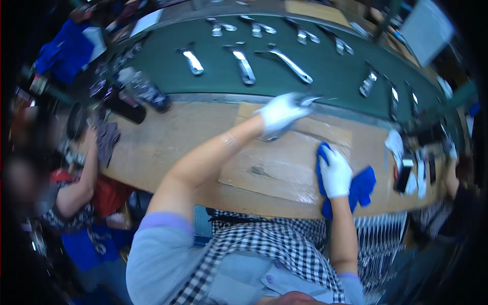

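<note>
My left hand point(282, 113), in a white glove, reaches out over the far edge of the workbench. Its fingers are closed round a shiny metal wrench point(309, 100), blurred by motion; the handle end shows below the palm. At the right of a flat cardboard sheet point(244, 173), my white-gloved right hand point(336, 173) grips a blue cloth point(363, 186), which hangs toward the bench's near edge. Beyond the bench, several chromed wrenches lie spaced out on a green conveyor belt point(213, 86), among them one long wrench point(292, 65) just past my left hand.
A dark bottle point(124, 104) and plastic-wrapped items point(142, 86) stand at the bench's left, by a grey glove point(107, 140). Small tools and a black box point(404, 175) lie at the right. Co-workers sit on both sides. Racked metal pieces point(378, 236) are below the bench.
</note>
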Available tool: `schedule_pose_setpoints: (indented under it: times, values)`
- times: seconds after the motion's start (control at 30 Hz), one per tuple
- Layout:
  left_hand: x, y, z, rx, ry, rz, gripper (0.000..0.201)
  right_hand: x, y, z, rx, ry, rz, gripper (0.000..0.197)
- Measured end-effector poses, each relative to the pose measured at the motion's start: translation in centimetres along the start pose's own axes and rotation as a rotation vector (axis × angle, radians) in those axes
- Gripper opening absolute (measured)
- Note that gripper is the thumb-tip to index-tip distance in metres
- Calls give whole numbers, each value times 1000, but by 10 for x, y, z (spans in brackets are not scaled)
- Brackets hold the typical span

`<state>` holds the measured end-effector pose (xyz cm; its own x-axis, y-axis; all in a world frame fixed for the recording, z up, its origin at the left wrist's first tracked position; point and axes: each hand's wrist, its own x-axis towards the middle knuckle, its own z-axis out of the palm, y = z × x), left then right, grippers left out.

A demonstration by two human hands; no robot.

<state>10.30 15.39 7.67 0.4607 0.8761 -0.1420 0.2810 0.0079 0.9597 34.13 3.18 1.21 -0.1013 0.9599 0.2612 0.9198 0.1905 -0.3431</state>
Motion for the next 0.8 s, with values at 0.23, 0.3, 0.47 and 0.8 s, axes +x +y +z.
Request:
schedule_pose_setpoints:
  times: [0.23, 0.3, 0.47, 0.8]
  values:
    - [139, -13, -20, 749, 347, -170, 61, -1, 12, 8, 64, -79, 119, 34]
    - [134, -27, -24, 840, 292, -84, 52, -2, 16, 10, 67, -21, 22, 34]
    - [58, -23, -19, 790, 214, 57, 45, -3, 16, 10, 108, -29, 26, 33]
    - [-160, -49, 55, 819, -101, 267, 46, -5, 17, 11, 74, 0, 8, 33]
